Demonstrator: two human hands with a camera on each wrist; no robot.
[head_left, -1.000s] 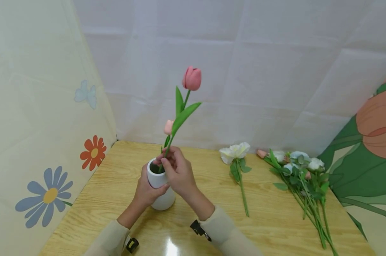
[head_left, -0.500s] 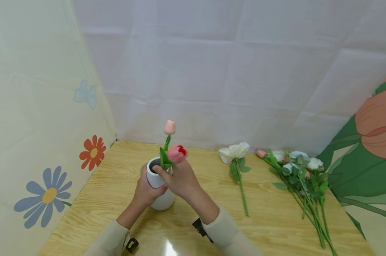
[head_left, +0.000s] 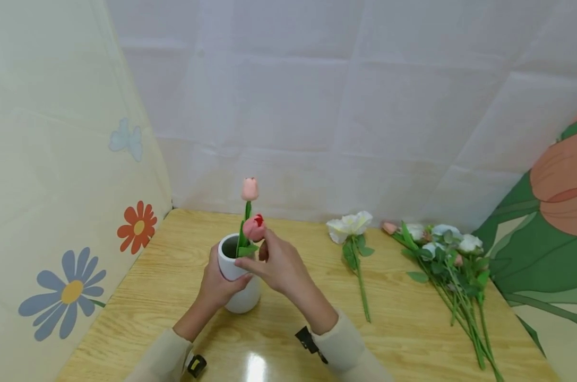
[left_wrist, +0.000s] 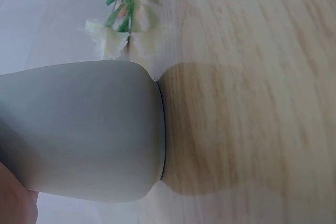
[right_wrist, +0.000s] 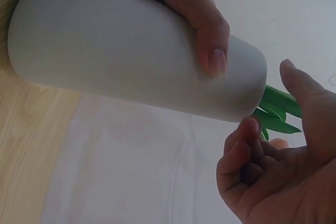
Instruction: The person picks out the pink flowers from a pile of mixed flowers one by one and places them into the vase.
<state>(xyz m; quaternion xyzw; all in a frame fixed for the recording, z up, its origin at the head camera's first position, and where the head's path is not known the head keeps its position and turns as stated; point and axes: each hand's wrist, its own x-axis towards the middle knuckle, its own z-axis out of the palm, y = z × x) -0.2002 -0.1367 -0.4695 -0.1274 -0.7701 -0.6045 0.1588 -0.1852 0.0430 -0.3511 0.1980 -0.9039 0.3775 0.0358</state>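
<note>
My left hand [head_left: 215, 284] grips the upper part of a white vase [head_left: 243, 300], which stands on the table. In the right wrist view, that thumb [right_wrist: 212, 51] lies along the vase's side near the rim. A light pink tulip [head_left: 250, 189] rises from the mouth, and a darker pink tulip [head_left: 253, 228] sits lower in front of it. Beside the darker bloom is my right hand [head_left: 283, 263], its thumb apart from its bent fingers, close to the rim. Green leaves [right_wrist: 281, 103] come out of the mouth between that thumb and fingers. The stems inside are hidden.
A single white flower [head_left: 350, 228] lies on the wooden table [head_left: 307, 307] right of the vase. Further right is a pile of artificial flowers [head_left: 446, 260] with long green stems. A pale cloth [head_left: 307, 106] hangs behind, and a flower-printed cloth [head_left: 68, 185] on the left.
The darker pink tulip has gone down into the vase, its bloom now near the rim. My right hand has loosened from it and drawn slightly right. The left hand keeps its grip.
</note>
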